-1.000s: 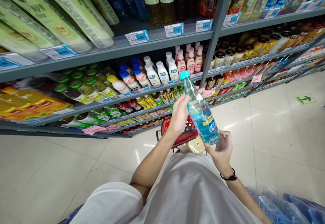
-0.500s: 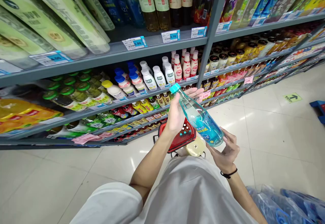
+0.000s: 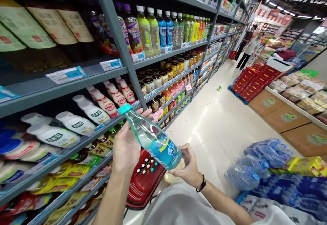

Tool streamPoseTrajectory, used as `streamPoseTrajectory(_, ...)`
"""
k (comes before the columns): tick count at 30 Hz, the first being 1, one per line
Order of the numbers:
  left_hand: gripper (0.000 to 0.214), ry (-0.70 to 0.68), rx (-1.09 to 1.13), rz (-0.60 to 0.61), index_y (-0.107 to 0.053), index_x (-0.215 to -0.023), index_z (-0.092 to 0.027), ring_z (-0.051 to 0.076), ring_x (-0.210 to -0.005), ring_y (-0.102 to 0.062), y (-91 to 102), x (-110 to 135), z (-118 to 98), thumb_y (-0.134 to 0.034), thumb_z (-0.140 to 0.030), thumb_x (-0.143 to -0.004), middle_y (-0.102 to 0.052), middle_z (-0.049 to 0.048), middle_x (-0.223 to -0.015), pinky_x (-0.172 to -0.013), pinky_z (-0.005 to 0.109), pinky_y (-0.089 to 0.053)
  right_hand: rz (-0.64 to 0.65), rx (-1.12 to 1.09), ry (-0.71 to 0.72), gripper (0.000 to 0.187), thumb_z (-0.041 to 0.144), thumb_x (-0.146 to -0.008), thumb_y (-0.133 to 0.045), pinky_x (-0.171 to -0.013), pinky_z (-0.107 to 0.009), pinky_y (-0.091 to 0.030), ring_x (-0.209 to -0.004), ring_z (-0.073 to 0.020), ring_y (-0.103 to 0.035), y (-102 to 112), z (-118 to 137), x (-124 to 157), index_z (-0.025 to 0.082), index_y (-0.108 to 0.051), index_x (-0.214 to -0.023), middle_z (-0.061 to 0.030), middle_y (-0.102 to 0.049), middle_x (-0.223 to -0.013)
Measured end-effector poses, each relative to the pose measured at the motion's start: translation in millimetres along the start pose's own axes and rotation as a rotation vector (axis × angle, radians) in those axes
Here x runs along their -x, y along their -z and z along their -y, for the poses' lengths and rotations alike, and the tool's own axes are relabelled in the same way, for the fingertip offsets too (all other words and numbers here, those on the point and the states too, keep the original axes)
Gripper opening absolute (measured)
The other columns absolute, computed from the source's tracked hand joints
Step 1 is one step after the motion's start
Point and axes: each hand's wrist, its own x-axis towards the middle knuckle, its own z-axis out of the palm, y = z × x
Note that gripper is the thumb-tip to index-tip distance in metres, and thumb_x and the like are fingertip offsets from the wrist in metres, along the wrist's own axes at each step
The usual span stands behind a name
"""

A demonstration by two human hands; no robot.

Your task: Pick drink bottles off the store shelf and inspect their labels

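A clear plastic drink bottle (image 3: 159,145) with a teal cap and blue liquid lies tilted between my two hands, its cap toward the upper left. My left hand (image 3: 125,148) supports the neck, with the fingers reaching out behind it. The bottom end is held between the thumb and fingers of my right hand (image 3: 189,165), which has a black band at the wrist. Below the bottle, a red shopping basket (image 3: 135,192) stands on the floor with several capped things in it, partly hidden by the bottle and my arms.
Drink shelves (image 3: 163,56) run along the left and away ahead. On the right are packs of bottled water (image 3: 255,165), cardboard display bins (image 3: 283,116) and a stack of red boxes (image 3: 251,82). Two people (image 3: 251,48) stand far down the tiled aisle (image 3: 201,123).
My view has swung up and to the right, bringing the aisle, the people and the displays into sight. Both hands still hold the bottle, which now appears farther left and lower in view.
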Motion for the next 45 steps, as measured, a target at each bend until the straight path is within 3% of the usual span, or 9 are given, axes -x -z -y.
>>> streamPoseTrajectory(6, 0.044, -0.07, -0.028, 0.129, -0.073, -0.133, -0.022, 0.033, -0.13, -0.068, -17.9, -4, 6, -0.072, -0.04, -0.093, -0.068, 0.0122, -0.144, -0.109, 0.049, -0.058, 0.072, -0.288, -0.119, 0.072, 0.063, -0.057, -0.098, -0.061, -0.023, -0.052, -0.067, -0.0136, -0.062, -1, 18, -10, 0.024, -0.049, -0.093, 0.0006, -0.07, -0.08)
streamPoseTrajectory(11, 0.046, -0.079, -0.013, 0.16, -0.072, -0.135, -0.021, 0.034, -0.13, -0.068, -25.8, -5, 8, -0.074, -0.041, -0.093, -0.063, 0.0124, -0.15, -0.109, 0.047, -0.058, 0.147, -0.348, -0.155, 0.068, 0.07, -0.061, -0.094, -0.047, -0.02, -0.045, -0.053, -0.0115, -0.058, 1, 21, -9, 0.023, -0.057, -0.095, 0.002, -0.067, -0.071)
streamPoseTrajectory(17, 0.051, -0.107, 0.054, 0.249, -0.071, -0.137, -0.022, 0.037, -0.14, -0.06, -17.4, -10, 6, -0.075, -0.042, -0.09, -0.067, 0.0121, -0.146, -0.114, 0.051, -0.054, 0.228, -0.428, -0.287, 0.079, 0.087, -0.07, -0.075, -0.045, -0.023, -0.041, -0.047, -0.0093, -0.051, -3, 26, -5, 0.017, -0.076, -0.108, -0.0104, -0.077, -0.088)
streamPoseTrajectory(25, 0.05, -0.27, 0.015, 0.155, -0.079, -0.121, -0.024, 0.031, -0.127, -0.07, -12.2, -7, -3, -0.092, -0.042, -0.076, -0.077, 0.01, -0.129, -0.114, 0.048, -0.055, 0.389, -0.53, -0.455, 0.088, 0.097, -0.077, -0.053, -0.039, -0.025, -0.035, -0.038, -0.0105, -0.044, -6, 33, -17, 0.014, -0.08, -0.084, -0.009, -0.071, -0.066)
streamPoseTrajectory(31, 0.061, -0.328, -0.019, 0.114, -0.074, -0.117, -0.025, 0.024, -0.112, -0.074, -7.4, -14, -6, -0.098, -0.049, -0.066, -0.077, 0.0077, -0.118, -0.101, 0.037, -0.06, 0.53, -0.535, -0.561, 0.095, 0.104, -0.07, -0.048, -0.038, -0.024, -0.033, -0.037, -0.013, -0.048, -5, 28, -20, 0.015, -0.078, -0.085, -0.0081, -0.07, -0.062)
streamPoseTrajectory(36, 0.056, -0.383, 0.011, 0.107, -0.069, -0.111, -0.024, 0.017, -0.104, -0.071, -5.4, -17, -5, -0.099, -0.042, -0.067, -0.073, 0.0034, -0.111, -0.095, 0.029, -0.058, 0.565, -0.493, -0.613, 0.1, 0.108, -0.071, -0.032, -0.036, -0.026, -0.034, -0.034, -0.0153, -0.045, -3, 28, -24, 0.017, -0.073, -0.077, -0.0058, -0.061, -0.049)
streamPoseTrajectory(41, 0.043, -0.381, -0.025, 0.107, -0.07, -0.113, -0.025, 0.015, -0.105, -0.071, -5.6, -16, -5, -0.092, -0.037, -0.078, -0.074, 0.0026, -0.111, -0.095, 0.025, -0.056, 0.547, -0.379, -0.523, 0.099, 0.105, -0.077, -0.026, -0.039, -0.029, -0.038, -0.038, -0.0179, -0.049, 3, 27, -30, 0.017, -0.072, -0.075, -0.0061, -0.059, -0.048)
streamPoseTrajectory(43, 0.036, -0.331, -0.033, 0.135, -0.072, -0.119, -0.024, 0.021, -0.12, -0.069, -6.5, -14, -8, -0.083, -0.039, -0.088, -0.074, 0.0063, -0.122, -0.104, 0.031, -0.054, 0.46, -0.286, -0.387, 0.093, 0.102, -0.078, -0.038, -0.046, -0.032, -0.047, -0.049, -0.0214, -0.059, 6, 24, -33, 0.016, -0.074, -0.088, -0.0079, -0.066, -0.061)
streamPoseTrajectory(45, 0.033, -0.279, -0.022, 0.166, -0.072, -0.122, -0.022, 0.029, -0.138, -0.061, -7.7, -11, -13, -0.071, -0.04, -0.095, -0.071, 0.01, -0.135, -0.116, 0.042, -0.049, 0.3, -0.193, -0.221, 0.075, 0.089, -0.077, -0.065, -0.059, -0.035, -0.056, -0.065, -0.023, -0.067, 10, 22, -36, 0.018, -0.07, -0.103, -0.0074, -0.072, -0.079)
